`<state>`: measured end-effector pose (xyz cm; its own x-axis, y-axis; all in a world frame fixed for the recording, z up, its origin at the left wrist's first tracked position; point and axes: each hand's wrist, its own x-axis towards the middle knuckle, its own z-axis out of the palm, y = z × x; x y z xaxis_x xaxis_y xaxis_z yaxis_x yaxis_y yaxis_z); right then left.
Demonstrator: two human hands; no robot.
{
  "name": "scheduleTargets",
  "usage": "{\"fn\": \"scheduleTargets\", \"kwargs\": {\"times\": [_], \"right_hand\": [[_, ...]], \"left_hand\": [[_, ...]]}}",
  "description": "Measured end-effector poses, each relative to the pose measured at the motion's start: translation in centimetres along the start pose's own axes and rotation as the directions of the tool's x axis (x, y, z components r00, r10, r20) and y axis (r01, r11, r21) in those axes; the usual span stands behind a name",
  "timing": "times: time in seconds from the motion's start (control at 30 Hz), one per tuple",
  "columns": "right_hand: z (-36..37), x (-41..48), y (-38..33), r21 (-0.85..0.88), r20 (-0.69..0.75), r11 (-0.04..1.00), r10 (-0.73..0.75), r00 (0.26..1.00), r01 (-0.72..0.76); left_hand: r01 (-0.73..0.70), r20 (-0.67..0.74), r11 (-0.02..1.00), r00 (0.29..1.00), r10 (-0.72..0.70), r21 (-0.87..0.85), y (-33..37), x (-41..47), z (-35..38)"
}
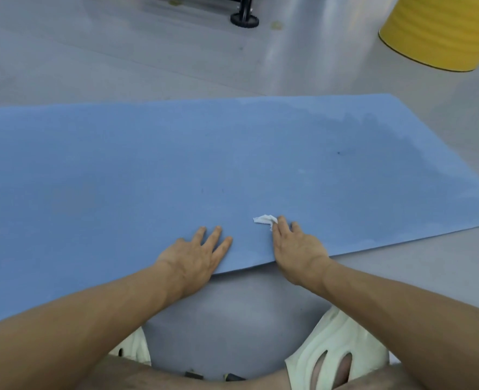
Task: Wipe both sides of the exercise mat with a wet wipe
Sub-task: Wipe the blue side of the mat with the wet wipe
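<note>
The blue foam exercise mat (148,164) lay flat on the grey floor (120,66), its long near edge running just in front of the crouching person's white shoes (342,350). Both hands sat on the mat close to that near edge, around its middle.

The left hand (196,256) was spread flat, fingers straight and apart and gripping nothing. It probably served as a brace, pinning the light foam so that it would not slide or buckle under the strokes.

The right hand (297,249), just beside it, bore down on a small crumpled white wet wipe (265,220). Its fingers were laid nearly straight over the wipe, which poked out past the fingertips towards the far edge. The thumb was out of sight, so I could not tell whether it also pinched the wipe. Pressing with flat fingers seemed meant to keep the damp cloth fully against the surface.

The mat looked matt and faintly pebbled. Darker, damp-looking patches showed towards its far right corner, which suggested wiping there, while the left stretch looked evenly dry. A few small dark specks remained near the middle.

Beyond the far edge, well apart, stood a yellow ribbed drum (440,29) and the black round foot of a stand (244,19).
</note>
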<state>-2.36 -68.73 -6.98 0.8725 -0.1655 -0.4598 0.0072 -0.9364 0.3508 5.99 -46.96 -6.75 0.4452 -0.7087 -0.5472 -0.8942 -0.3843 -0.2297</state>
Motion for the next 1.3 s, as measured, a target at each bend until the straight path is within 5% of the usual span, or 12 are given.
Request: {"fn": "scheduleTargets", "kwargs": {"times": [0.73, 0.9, 0.97, 1.13, 1.3], "right_hand": [[-2.7, -0.7, -6.6, 0.168, 0.049, 0.982, -0.100, 0.994, 0.091], [-4.2, 0.4, -11.6, 0.370, 0.051, 0.927, -0.083, 0.995, 0.058], [-4.6, 0.8, -13.2, 0.421, 0.049, 0.906, -0.060, 0.997, 0.033], [-5.0, 1.2, -14.4, 0.390, 0.050, 0.920, -0.076, 0.996, 0.051], [-4.9, 2.2, -10.5, 0.299, -0.035, 0.926, -0.230, 0.973, 0.230]], "left_hand": [[-0.081, 0.132, 0.995, 0.989, 0.073, 0.060, -6.1, -4.3, 2.2], [-0.023, 0.095, 0.996, 0.995, 0.015, 0.086, -9.7, -6.0, 6.3], [0.022, -0.025, 0.992, 0.999, -0.019, 0.125, -11.7, -5.8, 9.8], [0.123, -0.092, 0.961, 0.990, -0.104, 0.246, -15.9, -2.7, 19.2], [0.083, -0.031, 0.973, 0.995, -0.092, -0.213, -17.9, 0.8, 26.6]]}}
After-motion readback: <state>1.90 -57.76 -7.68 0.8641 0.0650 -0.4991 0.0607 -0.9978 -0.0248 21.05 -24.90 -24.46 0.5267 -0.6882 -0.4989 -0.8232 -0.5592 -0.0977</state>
